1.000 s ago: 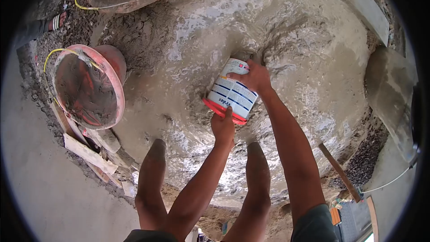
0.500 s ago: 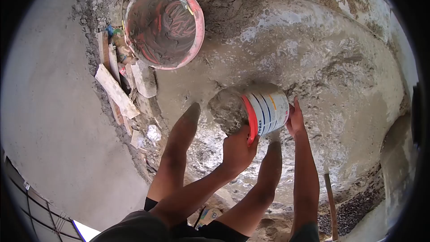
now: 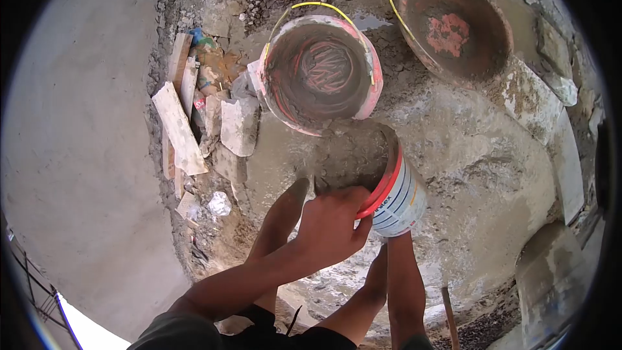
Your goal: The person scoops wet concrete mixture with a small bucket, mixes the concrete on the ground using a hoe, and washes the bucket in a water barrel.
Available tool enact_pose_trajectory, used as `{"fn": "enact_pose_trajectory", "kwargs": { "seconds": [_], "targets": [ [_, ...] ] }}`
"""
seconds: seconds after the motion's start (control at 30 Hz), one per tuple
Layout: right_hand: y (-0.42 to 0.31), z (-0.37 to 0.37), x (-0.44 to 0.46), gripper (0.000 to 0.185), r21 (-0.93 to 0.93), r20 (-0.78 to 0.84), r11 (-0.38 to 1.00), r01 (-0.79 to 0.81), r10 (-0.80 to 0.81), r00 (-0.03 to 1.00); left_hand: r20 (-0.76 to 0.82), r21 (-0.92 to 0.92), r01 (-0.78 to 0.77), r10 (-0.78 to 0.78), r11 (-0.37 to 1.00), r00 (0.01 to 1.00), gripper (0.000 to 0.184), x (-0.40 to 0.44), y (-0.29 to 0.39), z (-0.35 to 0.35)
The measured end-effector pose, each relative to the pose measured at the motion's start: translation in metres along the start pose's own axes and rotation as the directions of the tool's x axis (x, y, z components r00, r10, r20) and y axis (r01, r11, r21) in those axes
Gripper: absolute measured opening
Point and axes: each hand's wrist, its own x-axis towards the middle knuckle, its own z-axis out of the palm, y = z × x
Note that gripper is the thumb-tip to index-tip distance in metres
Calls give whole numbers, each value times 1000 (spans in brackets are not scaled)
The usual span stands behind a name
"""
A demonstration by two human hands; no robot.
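A white tub with a red rim is tilted with its mouth toward the upper left, full of wet grey mortar. My left hand grips the red rim at its lower side. Behind the tub's base, my right hand is hidden; only its forearm shows below. Just beyond the mortar stands a pink bucket with a yellow handle, smeared with mortar inside. The mortar at the tub's mouth overlaps the near edge of the bucket in view.
A second mortar-stained bucket leans at the upper right. Wood scraps and broken blocks lie at the left. Wet mortar spreads around my legs. A thin wooden handle rises at the bottom right.
The tub was scooped through the mortar, lifted and carried up toward the pink bucket, its mouth turning to the upper left. The view has swung, bringing both buckets more fully into sight.
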Motion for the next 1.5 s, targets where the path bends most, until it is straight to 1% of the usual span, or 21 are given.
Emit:
{"fn": "enact_pose_trajectory", "kwargs": {
  "seconds": [0.13, 0.3, 0.4, 0.47, 0.53, 0.57, 0.63, 0.7, 0.77, 0.83, 0.9, 1.03, 1.1, 1.13, 1.2, 1.23, 1.3, 1.37, 1.4, 1.43, 1.5],
  "targets": [
    [21, 49, 5, 64, 63, -18, 992, 110, -109, 994, -178, 8, -36, 37, 999, 983, 17, 46, -30, -34],
    [33, 102, 14, 64, 102, -80, 962, 252, -244, 966, -276, 17, -58, 60, 998, 959, 30, 86, -61, -64],
    [30, 139, 22, 64, -2, -104, 935, 354, -353, 930, -289, -52, 93, -104, 994, 952, 31, 110, -85, -79],
    [23, 159, 28, 63, -125, -109, 902, 412, -426, 898, -269, -265, 93, -166, 960, 949, 30, 128, -114, -77],
    [17, 177, 26, 74, -379, -300, 880, 287, -410, 862, -205, -434, 106, -213, 895, 955, 29, 145, -151, -72],
    [19, 183, 27, 81, -445, -273, 845, 297, -444, 854, -145, -502, 125, -226, 856, 963, 28, 152, -169, -71],
    [18, 212, 16, 55, -466, -278, 805, 367, -527, 803, -158, -643, 135, -303, 754, 940, 31, 161, -183, -72],
    [24, 202, 32, 45, -597, -196, 642, 481, -698, 688, -49, -710, 195, -323, 677, 945, 48, 165, -181, -77],
    [26, 216, 22, 53, -827, -47, 355, 436, -817, 574, 23, -812, 190, -294, 552, 956, 53, 175, -212, -70],
    [23, 255, -15, 55, -956, 41, 125, 266, -838, 544, 181, -897, 261, -242, 356, 953, 52, 172, -239, -77],
    [26, 271, -35, 63, -962, 157, 6, 274, -807, 569, 254, -909, 316, -240, 272, 937, 52, 160, -233, -74],
    [11, 266, -86, 75, -931, 208, 50, 361, -740, 640, 160, -922, 252, -303, 295, 940, 52, 109, -196, -64],
    [-3, 219, -104, 74, -909, 187, 59, 412, -827, 531, 97, -930, 206, -339, 303, 936, 52, 98, -163, -54],
    [-10, 191, -111, 74, -897, 178, 58, 439, -861, 476, -79, -886, 91, -341, 454, 937, 50, 85, -108, -25],
    [-33, 118, -133, 73, -854, 74, 188, 485, -879, 471, -141, -854, 33, -293, 519, 946, 47, 63, -60, 47],
    [-51, 80, -148, 72, -846, 34, 227, 482, -880, 473, -78, -819, 135, -340, 558, 937, 49, 50, -26, 84],
    [-100, 17, -186, 72, -863, -68, 294, 410, -873, 482, 51, -895, 151, -239, 420, 970, 50, 46, 15, 185],
    [-159, -40, -233, 76, -910, -55, 245, 333, -870, 490, 253, -907, 309, -217, 286, 943, 49, 48, 68, 283],
    [-191, -53, -252, 81, -882, -27, 247, 402, -877, 480, 299, -901, 317, -104, 295, 948, 48, 55, 87, 338],
    [-221, -70, -270, 88, -867, -68, 290, 406, -874, 481, 315, -928, 326, -88, 182, 945, 48, 58, 131, 384],
    [-282, -99, -281, 87, -958, -84, 174, 230, -931, 356, 386, -922, 388, 99, 2, 917, 49, 85, 176, 471]
  ]
}}
